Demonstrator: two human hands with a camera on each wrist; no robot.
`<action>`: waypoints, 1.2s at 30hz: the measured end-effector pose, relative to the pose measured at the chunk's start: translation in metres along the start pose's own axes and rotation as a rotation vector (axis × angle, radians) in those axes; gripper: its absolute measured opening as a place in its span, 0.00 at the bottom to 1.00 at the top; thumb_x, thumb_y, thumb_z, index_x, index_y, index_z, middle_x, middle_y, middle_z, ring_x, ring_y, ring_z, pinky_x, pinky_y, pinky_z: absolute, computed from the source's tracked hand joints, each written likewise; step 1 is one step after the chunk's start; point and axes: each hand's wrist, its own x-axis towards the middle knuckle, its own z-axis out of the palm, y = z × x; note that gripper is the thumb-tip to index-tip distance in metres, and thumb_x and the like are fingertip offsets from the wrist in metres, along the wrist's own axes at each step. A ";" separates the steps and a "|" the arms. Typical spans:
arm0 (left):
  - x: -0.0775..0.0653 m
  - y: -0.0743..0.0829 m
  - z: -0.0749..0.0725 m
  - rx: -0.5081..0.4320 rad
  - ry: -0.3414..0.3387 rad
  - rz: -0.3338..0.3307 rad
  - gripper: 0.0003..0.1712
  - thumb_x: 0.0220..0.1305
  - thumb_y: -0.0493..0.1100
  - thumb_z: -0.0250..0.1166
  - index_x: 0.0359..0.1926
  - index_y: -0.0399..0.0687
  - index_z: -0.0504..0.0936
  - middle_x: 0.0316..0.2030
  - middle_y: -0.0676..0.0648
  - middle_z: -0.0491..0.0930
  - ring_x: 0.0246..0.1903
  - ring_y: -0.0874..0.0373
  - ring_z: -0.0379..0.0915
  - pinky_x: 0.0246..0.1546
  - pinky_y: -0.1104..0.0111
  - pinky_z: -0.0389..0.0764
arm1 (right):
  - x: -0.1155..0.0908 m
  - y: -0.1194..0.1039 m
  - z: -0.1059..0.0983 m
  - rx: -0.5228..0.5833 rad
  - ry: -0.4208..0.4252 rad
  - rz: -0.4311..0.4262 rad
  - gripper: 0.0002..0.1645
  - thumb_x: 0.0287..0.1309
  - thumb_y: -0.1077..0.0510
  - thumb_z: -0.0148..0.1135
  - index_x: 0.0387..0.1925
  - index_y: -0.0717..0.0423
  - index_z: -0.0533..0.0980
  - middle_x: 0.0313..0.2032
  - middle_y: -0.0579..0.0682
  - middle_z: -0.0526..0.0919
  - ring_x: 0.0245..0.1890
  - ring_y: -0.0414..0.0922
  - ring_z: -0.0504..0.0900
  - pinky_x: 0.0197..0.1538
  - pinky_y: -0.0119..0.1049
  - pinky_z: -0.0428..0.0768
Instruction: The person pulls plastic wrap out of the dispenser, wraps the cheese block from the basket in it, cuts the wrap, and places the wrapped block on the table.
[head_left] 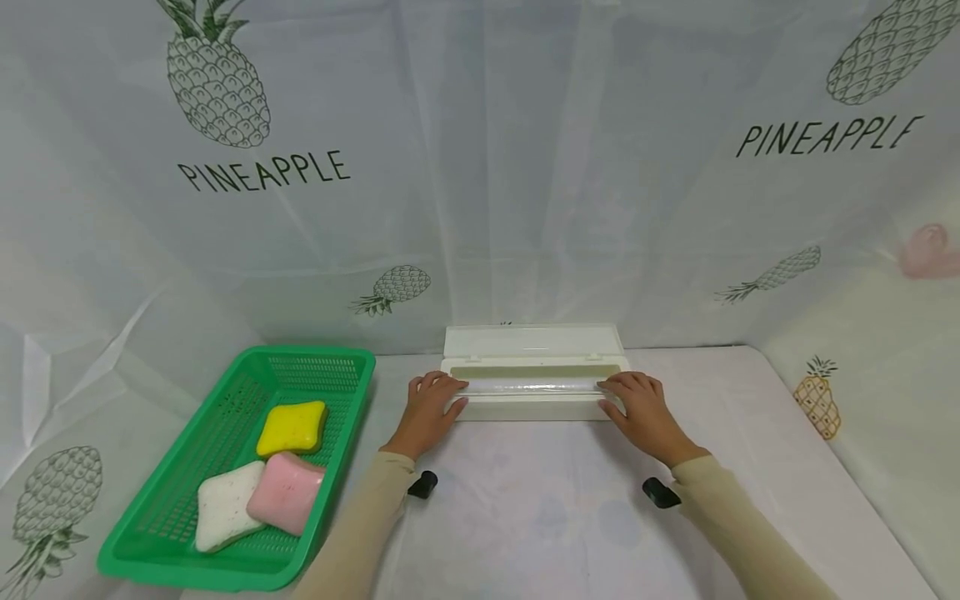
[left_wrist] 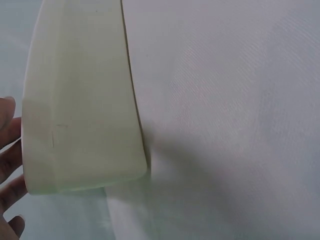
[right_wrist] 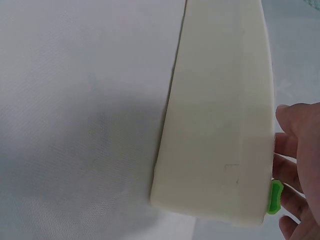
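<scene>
A white cling film dispenser (head_left: 536,408) lies crosswise on the table, its lid (head_left: 532,342) tipped back against the backdrop. Inside it is a shiny roll of cling film (head_left: 532,385). My left hand (head_left: 429,414) is at the dispenser's left end, fingertips by that end of the roll, thumb apart from them near the front edge. Mirroring it, my right hand (head_left: 643,417) is at the right end. A small green piece (right_wrist: 275,197) shows at the dispenser's edge beside the right fingers. Whether the fingertips press the roll or only the box is hidden.
To the left stands a green basket (head_left: 348,425) holding a yellow sponge (head_left: 292,427), a pink sponge (head_left: 287,493) and a white sponge (head_left: 227,505). A pineapple-print cloth (head_left: 517,167) hangs behind and at both sides. Pale cloth (head_left: 540,517) covers the table.
</scene>
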 end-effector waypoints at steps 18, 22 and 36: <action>0.016 0.014 0.004 -0.019 -0.032 -0.005 0.12 0.65 0.48 0.58 0.43 0.53 0.84 0.41 0.55 0.75 0.50 0.54 0.61 0.51 0.52 0.55 | 0.011 0.009 0.002 0.095 -0.017 0.056 0.05 0.56 0.60 0.63 0.36 0.54 0.80 0.36 0.46 0.80 0.45 0.52 0.71 0.51 0.55 0.57; 0.019 0.016 0.006 -0.012 -0.049 -0.039 0.10 0.65 0.49 0.59 0.39 0.54 0.84 0.39 0.57 0.75 0.49 0.56 0.62 0.52 0.54 0.54 | 0.015 0.010 0.004 0.097 -0.022 0.086 0.03 0.56 0.61 0.63 0.34 0.54 0.80 0.34 0.45 0.81 0.42 0.50 0.72 0.52 0.54 0.58; 0.026 0.011 0.011 -0.063 0.126 -0.119 0.05 0.61 0.42 0.63 0.38 0.51 0.80 0.35 0.56 0.79 0.43 0.57 0.67 0.52 0.56 0.56 | 0.027 0.010 0.005 0.030 0.022 0.118 0.03 0.52 0.63 0.66 0.31 0.56 0.80 0.29 0.47 0.81 0.36 0.50 0.74 0.48 0.53 0.65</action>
